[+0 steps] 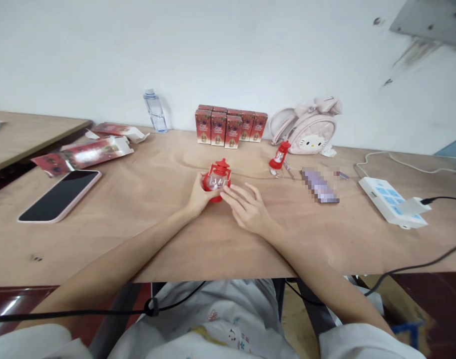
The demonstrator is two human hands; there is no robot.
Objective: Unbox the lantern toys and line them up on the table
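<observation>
A small red toy lantern (217, 182) with a clear middle and a pale wire handle stands up over the table in front of me. My left hand (200, 197) is closed around its left side, the thumb lying across the lower front. The fingers of my right hand (250, 207) are stretched out and spread, with the foremost fingertips touching the lantern's lower right side. Part of the lantern's base is hidden behind my fingers. Farther back to the right is a second red lantern (279, 155), tilted, next to a small screwdriver-like tool (289, 170).
Several small red boxes (232, 130) stand by the wall, between a clear bottle (155, 111) and a pink bag (313, 133). At left lie opened red packaging (88, 152) and a phone (59, 196). A pixelated purple item (319, 185) and a white power strip (390, 199) lie right.
</observation>
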